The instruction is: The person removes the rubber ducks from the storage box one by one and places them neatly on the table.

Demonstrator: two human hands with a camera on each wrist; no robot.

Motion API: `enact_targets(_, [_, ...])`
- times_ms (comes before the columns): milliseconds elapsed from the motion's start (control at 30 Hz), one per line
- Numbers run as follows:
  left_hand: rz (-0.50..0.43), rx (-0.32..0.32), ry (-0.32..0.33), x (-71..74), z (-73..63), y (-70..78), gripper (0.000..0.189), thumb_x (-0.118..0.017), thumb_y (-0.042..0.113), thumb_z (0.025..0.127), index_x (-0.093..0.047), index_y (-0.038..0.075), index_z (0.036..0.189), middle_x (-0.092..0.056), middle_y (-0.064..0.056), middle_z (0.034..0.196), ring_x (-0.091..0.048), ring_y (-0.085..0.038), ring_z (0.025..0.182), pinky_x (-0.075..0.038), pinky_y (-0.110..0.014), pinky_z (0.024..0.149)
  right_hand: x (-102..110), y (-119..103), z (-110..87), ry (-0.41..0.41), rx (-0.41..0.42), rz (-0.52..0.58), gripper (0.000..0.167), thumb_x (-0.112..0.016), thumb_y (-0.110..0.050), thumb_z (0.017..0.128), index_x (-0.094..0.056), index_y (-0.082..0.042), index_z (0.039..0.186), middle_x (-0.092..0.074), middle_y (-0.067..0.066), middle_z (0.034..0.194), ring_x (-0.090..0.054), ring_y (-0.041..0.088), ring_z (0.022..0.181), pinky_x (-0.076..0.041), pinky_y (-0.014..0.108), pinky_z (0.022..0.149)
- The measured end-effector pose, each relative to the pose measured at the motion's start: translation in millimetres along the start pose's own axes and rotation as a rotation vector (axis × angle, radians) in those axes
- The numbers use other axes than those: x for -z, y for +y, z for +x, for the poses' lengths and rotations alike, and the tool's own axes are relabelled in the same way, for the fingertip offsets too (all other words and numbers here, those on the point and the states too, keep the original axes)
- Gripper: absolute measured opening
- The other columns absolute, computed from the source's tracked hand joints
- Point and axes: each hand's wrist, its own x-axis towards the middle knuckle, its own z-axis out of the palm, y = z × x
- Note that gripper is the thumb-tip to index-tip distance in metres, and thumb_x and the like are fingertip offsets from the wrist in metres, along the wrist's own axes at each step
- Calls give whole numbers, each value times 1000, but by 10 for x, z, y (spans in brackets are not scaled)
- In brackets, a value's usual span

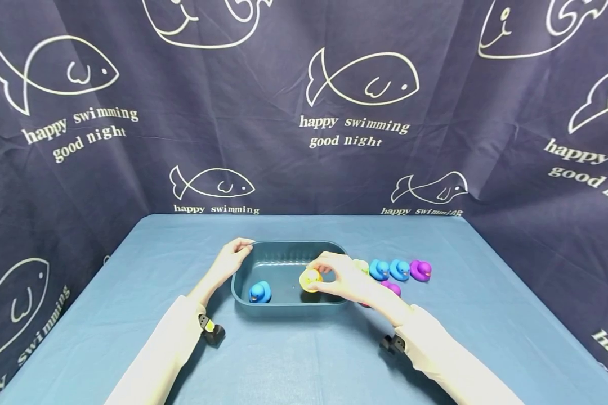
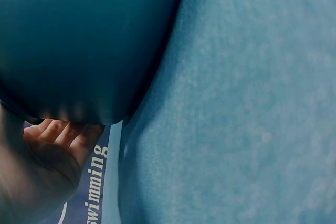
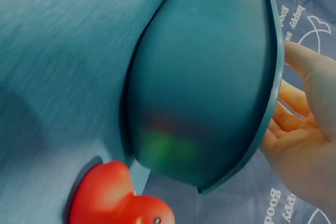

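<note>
A dark teal rectangular basin (image 1: 284, 310) sits on the table. My left hand (image 1: 229, 260) grips its rim at the far left corner; in the left wrist view the fingers (image 2: 68, 135) lie against the outside wall. Over the right half of the basin, my right hand (image 1: 342, 275) pinches a yellow rubber duck (image 1: 310, 279) between thumb and fingers. That duck is hidden behind the basin wall in the right wrist view. A blue rubber duck (image 1: 260, 292) lies inside at the near left corner.
Right of the basin stand a pale yellow-green duck (image 1: 361, 265), two blue ducks (image 1: 379, 270) and a purple duck (image 1: 420, 270) in a row. Nearer, another purple duck (image 1: 391, 288) and a red duck (image 3: 113, 195) are partly covered by my right arm. A printed dark curtain (image 1: 304, 185) surrounds the table.
</note>
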Motion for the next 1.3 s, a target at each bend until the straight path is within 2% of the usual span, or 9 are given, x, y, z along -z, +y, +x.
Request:
enact_targets(167, [-7, 14, 4, -33, 128, -251, 29, -51, 11, 95, -58, -7, 116, -63, -25, 99, -52, -21, 80, -38, -21, 65, 66, -17, -84, 21, -82, -85, 33, -78, -28, 75, -66, -16, 103, -64, -8, 90, -62, 10, 85, -49, 33, 74])
enact_targets(200, [-7, 22, 5, -41, 153, -307, 29, -52, 12, 95, -58, -5, 117, -64, -23, 99, -52, -19, 80, -39, -22, 65, 80, -18, -96, 29, -83, -84, 33, -78, -28, 74, -66, -16, 102, -65, -8, 90, -62, 10, 85, -49, 33, 74])
enact_targets(300, [9, 23, 10, -48, 167, -344, 28, -53, 13, 95, -59, -2, 117, -64, -19, 97, -50, -15, 76, -40, -22, 64, 123, -8, -125, 44, -58, -35, 34, -80, -25, 73, -67, -12, 101, -65, -4, 90, -62, 11, 84, -50, 34, 75])
enact_targets(467, [3, 20, 14, -44, 150, -308, 27, -53, 13, 95, -60, -3, 116, -64, -20, 96, -50, -15, 76, -39, -22, 65, 189, 26, -166, 59, -31, 16, 34, -80, -17, 73, -66, -7, 102, -65, -1, 90, -61, 13, 83, -51, 31, 76])
enact_targets(700, [4, -5, -2, -8, 26, -27, 28, -50, 5, 94, -55, -13, 115, -61, -30, 99, -52, -23, 81, -39, -22, 66, 280, 56, -250, 87, -53, -9, 33, -79, -19, 73, -68, -8, 102, -64, -3, 88, -60, 12, 81, -50, 34, 74])
enact_targets(900, [10, 13, 8, -29, 116, -243, 27, -52, 11, 95, -59, -5, 116, -64, -22, 99, -50, -12, 78, -39, -22, 67, 356, 73, -334, 105, -107, 5, 35, -80, -19, 72, -68, -10, 103, -65, -5, 91, -60, 11, 82, -50, 33, 77])
enact_targets(1033, [14, 17, 5, -45, 166, -342, 28, -52, 14, 95, -60, -2, 117, -65, -20, 101, -51, -12, 80, -40, -22, 68, 391, 82, -386, 100, -114, 5, 34, -79, -17, 74, -68, -10, 104, -65, -5, 93, -60, 12, 85, -49, 31, 79])
enact_targets(1133, [0, 18, 4, -39, 155, -308, 27, -52, 11, 95, -59, -4, 117, -64, -22, 100, -51, -15, 80, -39, -22, 67, 417, 79, -412, 109, -101, 19, 33, -78, -16, 75, -67, -9, 105, -66, -4, 94, -60, 11, 86, -48, 31, 80])
enact_targets(1300, [-2, 9, -2, -19, 47, -82, 28, -50, 6, 95, -57, -10, 116, -61, -29, 99, -50, -25, 80, -37, -22, 65, 456, 75, -448, 136, -69, 42, 33, -78, -15, 76, -67, -9, 106, -67, -1, 96, -62, 13, 87, -50, 34, 81])
